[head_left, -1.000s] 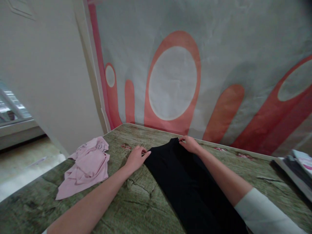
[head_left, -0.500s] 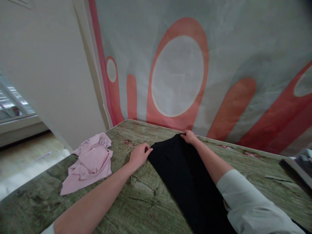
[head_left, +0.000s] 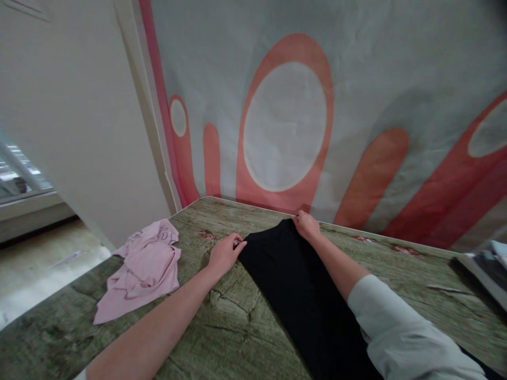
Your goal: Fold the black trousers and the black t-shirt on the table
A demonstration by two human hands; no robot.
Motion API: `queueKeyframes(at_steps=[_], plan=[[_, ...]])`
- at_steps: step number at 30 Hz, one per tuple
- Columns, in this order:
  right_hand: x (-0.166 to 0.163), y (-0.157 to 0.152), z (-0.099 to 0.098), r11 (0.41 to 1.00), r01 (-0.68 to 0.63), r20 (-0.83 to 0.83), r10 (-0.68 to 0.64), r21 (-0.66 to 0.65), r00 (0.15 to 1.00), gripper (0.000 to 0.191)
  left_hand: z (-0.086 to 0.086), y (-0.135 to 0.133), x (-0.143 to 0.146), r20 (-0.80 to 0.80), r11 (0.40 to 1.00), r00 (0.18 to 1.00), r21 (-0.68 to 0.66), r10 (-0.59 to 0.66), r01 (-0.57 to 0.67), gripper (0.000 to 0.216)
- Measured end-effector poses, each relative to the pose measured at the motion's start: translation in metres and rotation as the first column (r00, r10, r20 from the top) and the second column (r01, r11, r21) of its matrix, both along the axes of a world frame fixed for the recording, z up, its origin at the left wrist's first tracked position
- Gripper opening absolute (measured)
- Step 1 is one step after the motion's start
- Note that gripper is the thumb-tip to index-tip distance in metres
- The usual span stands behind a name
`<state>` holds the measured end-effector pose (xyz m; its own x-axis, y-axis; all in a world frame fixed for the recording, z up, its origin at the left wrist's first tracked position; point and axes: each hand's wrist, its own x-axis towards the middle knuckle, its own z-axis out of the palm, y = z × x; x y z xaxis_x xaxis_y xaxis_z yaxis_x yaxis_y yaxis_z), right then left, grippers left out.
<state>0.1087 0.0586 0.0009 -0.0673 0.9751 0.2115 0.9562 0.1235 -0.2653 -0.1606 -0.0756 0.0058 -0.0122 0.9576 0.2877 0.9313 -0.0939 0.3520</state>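
Observation:
A black garment (head_left: 301,295), which looks like a pair of trousers, lies stretched lengthwise over the wood-patterned table (head_left: 233,322). At its far left corner my left hand (head_left: 225,252) is closed, pinching the edge between thumb and fingers. My right hand (head_left: 307,226) grips the far right corner, close to the table's back edge. Between the two hands the far edge of the cloth dips slightly. My right forearm and its pale sleeve cover part of the garment's right side, and the near end runs out of view.
To the left lies a crumpled pink garment (head_left: 144,269) with dark print. A pile of folded cloth (head_left: 485,272) sits at the right edge. Behind the table rises a wall (head_left: 368,68) with a red and grey pattern; a pale panel (head_left: 79,105) stands at the left.
Both hands keep their hold on the black garment and have barely moved. The view has shifted slightly; the right hand's grip at the corner looks a touch farther left.

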Motion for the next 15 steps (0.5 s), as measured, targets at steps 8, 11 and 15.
queueKeyframes(at_steps=[8, 11, 15], plan=[[0.015, -0.070, 0.012, 0.918, -0.393, 0.018, 0.393, 0.047, 0.919, 0.045, 0.022, -0.042, 0.045, -0.166, 0.924, 0.919, 0.082, -0.358, 0.375, 0.031], [0.027, -0.103, 0.007, 0.811, -0.585, 0.026, 0.584, 0.005, 0.811, 0.053, 0.017, -0.054, 0.059, -0.190, 0.859, 0.840, -0.044, -0.509, 0.510, 0.044], [0.050, -0.115, -0.005, 0.754, -0.646, 0.037, 0.653, -0.119, 0.756, 0.058, 0.007, -0.055, 0.059, -0.222, 0.843, 0.814, -0.163, -0.537, 0.512, 0.054]])
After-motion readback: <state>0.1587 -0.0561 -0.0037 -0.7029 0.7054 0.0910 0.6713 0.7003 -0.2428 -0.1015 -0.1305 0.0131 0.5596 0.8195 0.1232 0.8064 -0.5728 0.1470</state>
